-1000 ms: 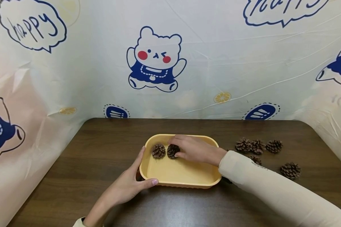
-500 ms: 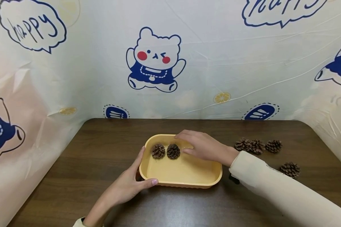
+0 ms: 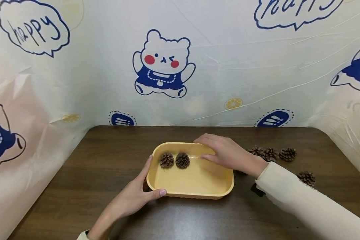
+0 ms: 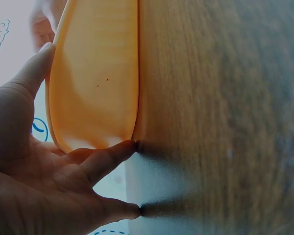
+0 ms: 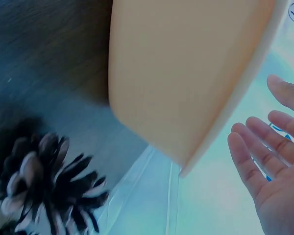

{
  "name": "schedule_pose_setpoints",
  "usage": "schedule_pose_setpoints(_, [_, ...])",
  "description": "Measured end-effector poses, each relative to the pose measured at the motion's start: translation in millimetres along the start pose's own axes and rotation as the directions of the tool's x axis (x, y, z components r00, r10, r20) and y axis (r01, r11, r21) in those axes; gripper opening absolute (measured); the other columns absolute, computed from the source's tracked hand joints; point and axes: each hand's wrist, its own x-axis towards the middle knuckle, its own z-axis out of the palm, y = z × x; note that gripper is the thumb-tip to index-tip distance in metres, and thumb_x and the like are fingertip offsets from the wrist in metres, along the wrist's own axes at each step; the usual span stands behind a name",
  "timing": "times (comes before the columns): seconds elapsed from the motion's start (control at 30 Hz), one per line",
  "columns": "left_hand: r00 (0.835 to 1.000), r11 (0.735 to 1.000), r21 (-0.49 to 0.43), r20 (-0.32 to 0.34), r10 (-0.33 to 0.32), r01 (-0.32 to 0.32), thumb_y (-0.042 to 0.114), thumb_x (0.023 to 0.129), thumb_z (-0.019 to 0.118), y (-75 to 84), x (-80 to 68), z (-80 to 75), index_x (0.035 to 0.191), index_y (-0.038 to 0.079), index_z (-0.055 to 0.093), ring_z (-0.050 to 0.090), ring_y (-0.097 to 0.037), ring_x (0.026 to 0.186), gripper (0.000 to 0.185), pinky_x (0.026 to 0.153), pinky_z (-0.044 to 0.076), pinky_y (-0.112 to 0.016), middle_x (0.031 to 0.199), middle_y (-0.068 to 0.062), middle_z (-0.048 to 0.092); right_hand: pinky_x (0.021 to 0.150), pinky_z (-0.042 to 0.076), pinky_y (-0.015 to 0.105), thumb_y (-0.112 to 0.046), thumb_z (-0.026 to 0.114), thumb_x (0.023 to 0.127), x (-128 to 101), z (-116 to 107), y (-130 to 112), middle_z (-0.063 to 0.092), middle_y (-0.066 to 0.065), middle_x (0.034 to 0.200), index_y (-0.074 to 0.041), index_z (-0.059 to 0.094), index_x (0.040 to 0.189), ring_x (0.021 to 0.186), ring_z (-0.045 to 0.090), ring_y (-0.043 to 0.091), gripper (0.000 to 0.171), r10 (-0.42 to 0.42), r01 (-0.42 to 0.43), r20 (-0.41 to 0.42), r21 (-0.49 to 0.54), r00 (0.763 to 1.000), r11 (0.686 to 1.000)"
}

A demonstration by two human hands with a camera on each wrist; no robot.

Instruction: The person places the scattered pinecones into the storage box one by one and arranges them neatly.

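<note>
Two brown pine cones [image 3: 166, 160] lie side by side in the back left of a yellow plastic tub [image 3: 195, 194]. My left hand [image 3: 135, 193] holds the tub's near left corner, thumb on the front rim and fingers along the left side. In the left wrist view, its fingertips [image 4: 132, 145] reach down to the table. Above the tub's back right part is my right hand [image 3: 225, 151], fingers spread and holding nothing. The right wrist view shows its bare palm [image 5: 284, 200] beside the tub's outer wall [image 5: 157, 73], with a pine cone [image 5: 49, 181] on the table below.
Several more pine cones [image 3: 288, 154] sit on the dark wooden table [image 3: 114, 146] right of the tub. One pine cone [image 3: 306, 178] lies apart, nearer the right sleeve [image 3: 294, 186]. A printed cloth [image 3: 216, 66] hangs behind and around the table.
My right hand has let go of the second pine cone inside the tub and moved right and up toward the rim. The left hand keeps its place on the tub.
</note>
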Motion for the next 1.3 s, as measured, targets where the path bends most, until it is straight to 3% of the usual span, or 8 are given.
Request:
schedule_pose_setpoints(0.53, [1.000,1.000,-0.007,-0.002,0.011,-0.011,0.057,0.088,0.080,1.0,-1.3,-0.4,0.169,0.036,-0.004,0.041,-0.045,0.150,0.118,0.117,0.036,-0.066,0.172,-0.017,0.025,0.097,0.058,0.051,-0.020,0.079,0.095,-35.2,-26.5,18.8,0.069,0.011,0.136,-0.008,0.067,0.137,0.125,0.067,0.031,0.045,0.128,-0.129,-0.011,-0.062,0.992,0.990])
schedule_pose_setpoints(0.83, [1.000,1.000,-0.003,-0.004,0.017,-0.017,0.058,0.088,0.079,0.6,-1.3,-0.2,0.169,0.038,-0.004,0.043,-0.045,0.148,0.117,0.116,0.037,-0.066,0.172,-0.017,0.027,0.100,0.056,0.057,-0.020,0.077,0.097,-56.2,-44.3,30.5,0.067,0.014,0.141,-0.009,0.065,0.140,0.129,0.064,0.036,0.046,0.229,-0.228,0.001,-0.053,0.974,0.972])
schedule_pose_setpoints(1.3, [1.000,1.000,-0.009,0.008,0.005,-0.005,0.059,0.088,0.079,1.3,-1.3,-0.5,0.169,0.038,-0.005,0.040,-0.045,0.150,0.118,0.116,0.036,-0.067,0.173,-0.016,0.024,0.097,0.053,0.063,-0.019,0.080,0.094,-102.7,-67.9,62.2,0.068,0.021,0.135,-0.004,0.066,0.136,0.125,0.064,0.044,0.047,0.298,-0.305,-0.070,-0.125,0.952,0.944])
